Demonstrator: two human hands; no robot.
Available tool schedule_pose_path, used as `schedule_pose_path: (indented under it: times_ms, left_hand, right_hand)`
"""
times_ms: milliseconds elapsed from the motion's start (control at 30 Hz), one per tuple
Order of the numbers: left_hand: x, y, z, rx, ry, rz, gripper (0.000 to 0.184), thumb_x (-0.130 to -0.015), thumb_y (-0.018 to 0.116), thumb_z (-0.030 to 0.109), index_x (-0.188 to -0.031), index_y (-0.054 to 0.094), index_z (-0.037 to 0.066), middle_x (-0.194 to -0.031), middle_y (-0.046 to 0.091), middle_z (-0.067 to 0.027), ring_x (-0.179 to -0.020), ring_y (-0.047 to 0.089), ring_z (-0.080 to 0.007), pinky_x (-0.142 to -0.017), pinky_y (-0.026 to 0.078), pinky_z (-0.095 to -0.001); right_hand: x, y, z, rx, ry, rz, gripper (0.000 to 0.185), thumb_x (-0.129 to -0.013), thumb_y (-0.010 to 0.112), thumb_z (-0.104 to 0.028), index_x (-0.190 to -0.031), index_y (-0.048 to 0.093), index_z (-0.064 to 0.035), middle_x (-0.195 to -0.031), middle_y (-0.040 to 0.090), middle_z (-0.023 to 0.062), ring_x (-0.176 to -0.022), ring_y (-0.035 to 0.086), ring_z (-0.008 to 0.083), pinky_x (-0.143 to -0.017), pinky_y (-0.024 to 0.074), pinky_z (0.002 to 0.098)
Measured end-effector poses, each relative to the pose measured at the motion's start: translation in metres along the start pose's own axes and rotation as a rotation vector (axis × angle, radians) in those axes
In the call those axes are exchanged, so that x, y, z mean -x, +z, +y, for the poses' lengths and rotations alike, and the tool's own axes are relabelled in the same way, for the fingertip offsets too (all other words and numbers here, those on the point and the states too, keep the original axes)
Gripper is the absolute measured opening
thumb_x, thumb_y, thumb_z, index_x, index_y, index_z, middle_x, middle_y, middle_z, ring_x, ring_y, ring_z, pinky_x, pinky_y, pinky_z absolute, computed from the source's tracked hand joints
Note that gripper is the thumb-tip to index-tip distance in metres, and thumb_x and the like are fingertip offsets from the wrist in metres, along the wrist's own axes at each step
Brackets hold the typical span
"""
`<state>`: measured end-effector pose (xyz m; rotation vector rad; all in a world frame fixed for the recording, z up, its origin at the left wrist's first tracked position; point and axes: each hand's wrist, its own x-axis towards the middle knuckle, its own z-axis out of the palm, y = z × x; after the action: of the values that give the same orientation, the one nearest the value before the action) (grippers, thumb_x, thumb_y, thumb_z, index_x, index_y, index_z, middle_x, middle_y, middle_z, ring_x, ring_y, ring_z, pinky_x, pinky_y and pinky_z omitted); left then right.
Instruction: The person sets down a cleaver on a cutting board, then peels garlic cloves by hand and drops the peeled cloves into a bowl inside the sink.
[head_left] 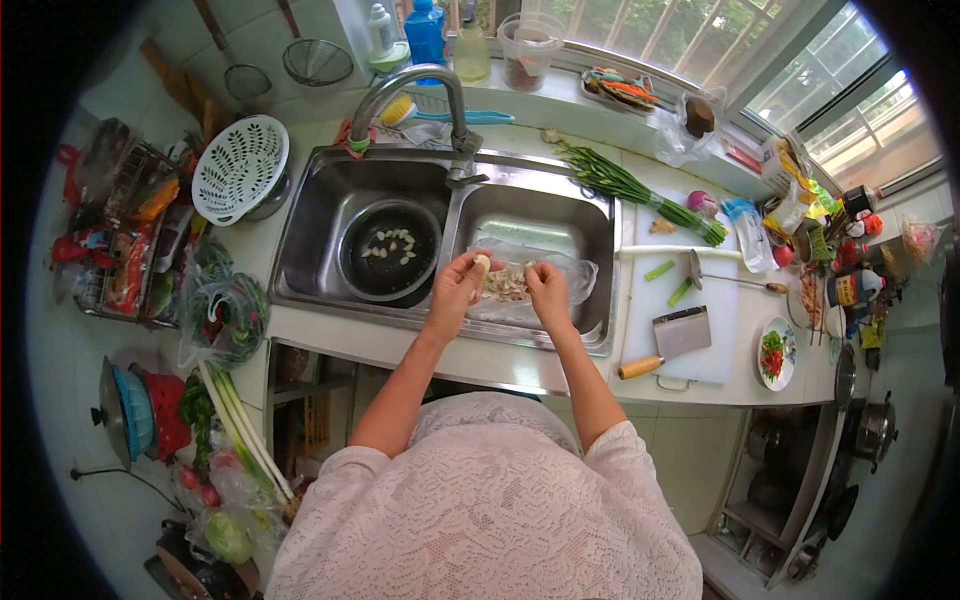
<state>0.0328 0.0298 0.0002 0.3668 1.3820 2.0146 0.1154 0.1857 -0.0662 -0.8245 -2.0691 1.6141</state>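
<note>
Between the thumb and fingers of my left hand (457, 287) is a pale garlic clove (483, 262). My right hand (548, 293) is pinched closed close by on the right; what its fingertips hold, if anything, is too small to tell. Below both hands, a clear plastic bag (578, 278) with garlic skins (507, 284) lies in the right sink basin (540, 212). Several peeled cloves (388, 245) rest in a dark round bowl (425, 222) in the left basin (318, 215).
A faucet (458, 110) arches over the sink divider. At right, a cleaver (682, 332) lies on a white cutting board (700, 365), near a plate of chopped peppers (774, 356). Green stalks (640, 190) lie behind. A white colander (240, 170) stands left of the sink.
</note>
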Motion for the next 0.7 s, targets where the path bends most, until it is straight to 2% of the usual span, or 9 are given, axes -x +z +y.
schedule_pose_path:
  times_ms: [67, 133, 267, 333, 467, 567, 633, 667, 700]
  left_hand:
    - [0.003, 0.001, 0.003, -0.081, -0.011, -0.012, 0.029, -0.095, 0.053, 0.023, -0.115, 0.056, 0.002, -0.097, 0.066, -0.0059, -0.054, 0.038, 0.0003, -0.046, 0.03, -0.0148]
    - [0.005, 0.002, 0.003, -0.203, 0.004, -0.006, 0.032, -0.094, 0.055, 0.023, -0.117, 0.058, 0.002, -0.091, 0.066, -0.002, -0.055, 0.038, 0.0007, -0.047, 0.03, -0.0154]
    - [0.006, 0.002, -0.002, -0.314, 0.043, 0.009, 0.032, -0.092, 0.058, 0.02, -0.117, 0.059, -0.001, -0.083, 0.065, 0.0005, -0.056, 0.037, 0.0009, -0.047, 0.03, -0.0158]
    - [0.008, 0.002, 0.001, -0.418, 0.082, -0.043, 0.03, -0.092, 0.057, 0.017, -0.115, 0.06, -0.001, -0.081, 0.064, 0.0006, -0.061, 0.045, -0.0008, -0.052, 0.037, -0.0173]
    - [0.013, 0.007, 0.01, -0.502, 0.106, -0.034, 0.028, -0.091, 0.057, 0.014, -0.114, 0.061, -0.002, -0.08, 0.064, 0.0, -0.069, 0.052, -0.0036, -0.059, 0.043, -0.0203]
    - [0.014, 0.01, 0.013, -0.587, 0.143, -0.041, 0.028, -0.089, 0.059, 0.012, -0.114, 0.061, -0.001, -0.081, 0.065, -0.0046, -0.075, 0.058, -0.0078, -0.065, 0.047, -0.0239]
    - [0.014, 0.01, 0.011, -0.736, 0.257, -0.024, 0.028, -0.086, 0.06, 0.011, -0.112, 0.061, 0.0, -0.085, 0.066, -0.0119, -0.076, 0.062, -0.0154, -0.067, 0.048, -0.0278]
    - [0.014, 0.009, 0.01, -0.736, 0.257, -0.024, 0.028, -0.086, 0.06, 0.011, -0.112, 0.061, 0.0, -0.085, 0.066, -0.0119, -0.076, 0.062, -0.0154, -0.067, 0.048, -0.0278]
    - [0.013, 0.009, 0.011, -0.791, 0.289, -0.036, 0.028, -0.085, 0.06, 0.01, -0.111, 0.061, 0.0, -0.087, 0.065, -0.0147, -0.077, 0.063, -0.0209, -0.069, 0.048, -0.03]
  right_hand:
    - [-0.001, 0.002, -0.006, 0.13, -0.069, 0.033, 0.009, -0.081, 0.058, -0.008, -0.082, 0.061, -0.0002, -0.07, 0.06, 0.0084, -0.061, 0.057, 0.0167, -0.058, 0.0454, 0.029]
    - [0.003, 0.002, -0.029, -0.072, -0.21, 0.038, 0.007, -0.081, 0.057, -0.005, -0.085, 0.061, 0.0, -0.079, 0.062, 0.0128, -0.067, 0.059, 0.0222, -0.062, 0.0465, 0.0319]
    - [0.017, -0.009, -0.086, 0.082, -0.395, -0.122, 0.006, -0.082, 0.06, -0.001, -0.088, 0.061, 0.0016, -0.083, 0.062, 0.0095, -0.071, 0.06, 0.0184, -0.064, 0.0469, 0.0299]
    - [0.018, -0.009, -0.093, 0.146, -0.588, -0.19, 0.008, -0.081, 0.061, -0.001, -0.09, 0.062, 0.0002, -0.082, 0.061, 0.011, -0.072, 0.06, 0.0243, -0.064, 0.0469, 0.0315]
    - [0.017, -0.013, -0.091, 0.216, -0.684, -0.204, 0.009, -0.081, 0.061, 0.0, -0.09, 0.062, -0.0007, -0.08, 0.06, 0.0123, -0.071, 0.059, 0.0276, -0.063, 0.0468, 0.0336]
    - [0.019, -0.019, -0.094, 0.255, -0.715, -0.228, 0.009, -0.08, 0.06, 0.0, -0.089, 0.062, -0.0015, -0.079, 0.06, 0.0128, -0.071, 0.058, 0.0297, -0.063, 0.0464, 0.036]
    - [0.02, -0.021, -0.093, 0.319, -0.728, -0.238, 0.008, -0.08, 0.06, -0.001, -0.088, 0.062, -0.0015, -0.079, 0.06, 0.0131, -0.071, 0.058, 0.0316, -0.064, 0.0464, 0.0384]
    - [0.019, -0.023, -0.092, 0.319, -0.729, -0.237, 0.008, -0.08, 0.06, -0.001, -0.088, 0.062, -0.0015, -0.079, 0.06, 0.0131, -0.071, 0.058, 0.0316, -0.064, 0.0464, 0.0384]
    - [0.019, -0.024, -0.092, 0.335, -0.728, -0.253, 0.008, -0.08, 0.06, -0.001, -0.088, 0.062, -0.0015, -0.078, 0.06, 0.0132, -0.071, 0.058, 0.0319, -0.065, 0.0464, 0.0392]
